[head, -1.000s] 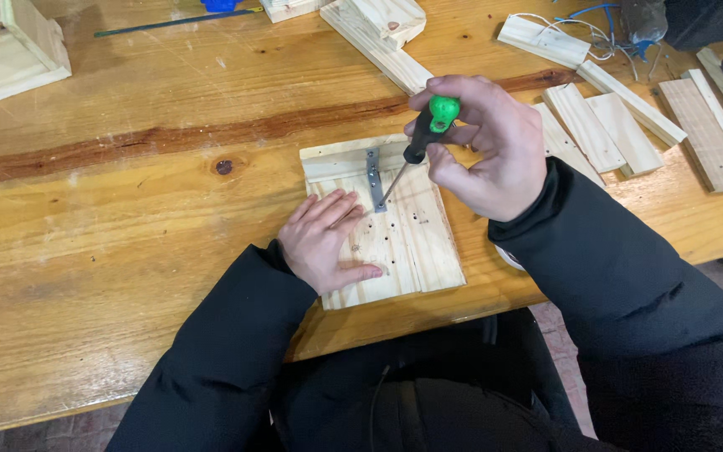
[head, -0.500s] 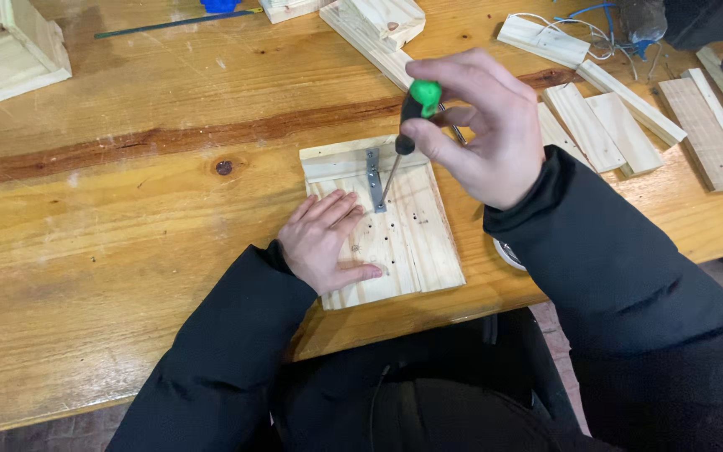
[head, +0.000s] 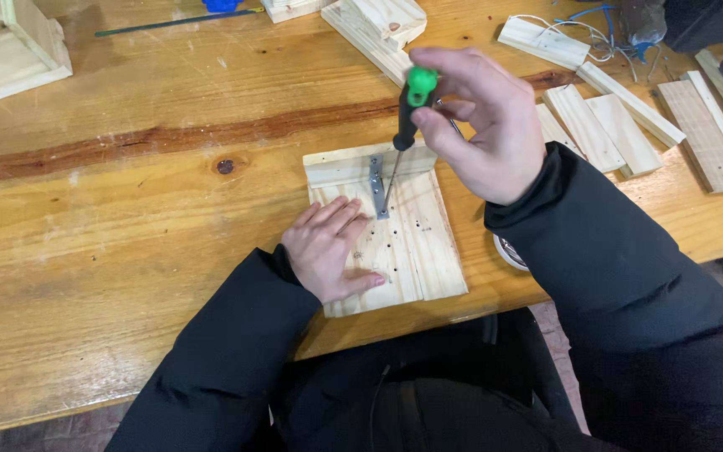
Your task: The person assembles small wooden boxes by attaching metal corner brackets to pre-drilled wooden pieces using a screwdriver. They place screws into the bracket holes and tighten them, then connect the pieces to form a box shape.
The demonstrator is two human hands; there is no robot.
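Note:
A pale wooden board (head: 418, 243) with a raised strip along its far edge lies on the table in front of me. A small metal bracket (head: 376, 186) sits where the strip meets the board. My left hand (head: 330, 249) lies flat on the board's left half, fingers spread. My right hand (head: 483, 121) grips a screwdriver (head: 406, 120) with a green and black handle. The screwdriver stands nearly upright, its tip down at the bracket's lower end.
The wooden table (head: 127, 226) has a dark knot (head: 225, 166). Loose wooden slats (head: 621, 130) lie at the right, stacked wood pieces (head: 378, 25) at the back, a small wooden box (head: 10, 50) at far left, wires (head: 596, 33) at back right.
My right hand has lifted and swung the screwdriver handle to the left and away, so the tool stands more upright over the bracket. My left hand has stayed on the board.

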